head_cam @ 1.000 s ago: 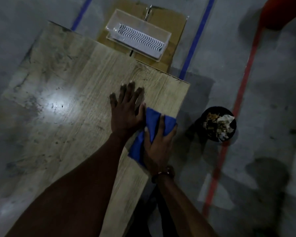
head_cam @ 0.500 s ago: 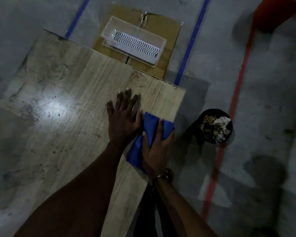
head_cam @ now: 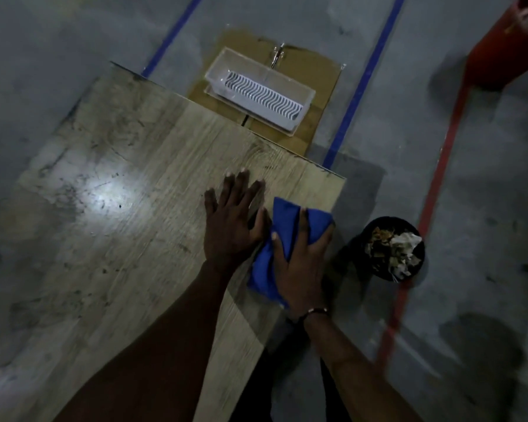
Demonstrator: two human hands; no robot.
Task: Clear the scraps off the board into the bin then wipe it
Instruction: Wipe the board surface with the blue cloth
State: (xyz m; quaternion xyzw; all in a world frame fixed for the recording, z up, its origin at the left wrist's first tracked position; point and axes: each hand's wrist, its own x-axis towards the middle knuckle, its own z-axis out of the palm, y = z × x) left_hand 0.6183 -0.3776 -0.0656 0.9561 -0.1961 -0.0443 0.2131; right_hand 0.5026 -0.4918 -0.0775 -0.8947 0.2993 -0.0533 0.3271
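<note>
The wooden board (head_cam: 128, 226) is a large scuffed panel with a bright glare spot on its left half. My left hand (head_cam: 230, 223) lies flat on it, fingers straight and spread. Right beside it, near the board's right edge, my right hand (head_cam: 301, 263) grips a bunched blue cloth (head_cam: 264, 269) and presses it on the wood, the fingers curling over the cloth's right side. The black bin (head_cam: 390, 248) stands on the floor just right of the board, holding scraps and crumpled paper. No scraps show on the board.
Beyond the board's far edge a clear plastic box (head_cam: 258, 91) with a wavy-patterned insert sits on flattened cardboard (head_cam: 320, 117). Blue tape lines (head_cam: 358, 92) and a red tape line (head_cam: 436, 184) cross the grey floor. A red object (head_cam: 506, 53) stands at the top right.
Both hands stay in nearly the same spot on the board, the right one still on the cloth. Only the camera view has shifted a little.
</note>
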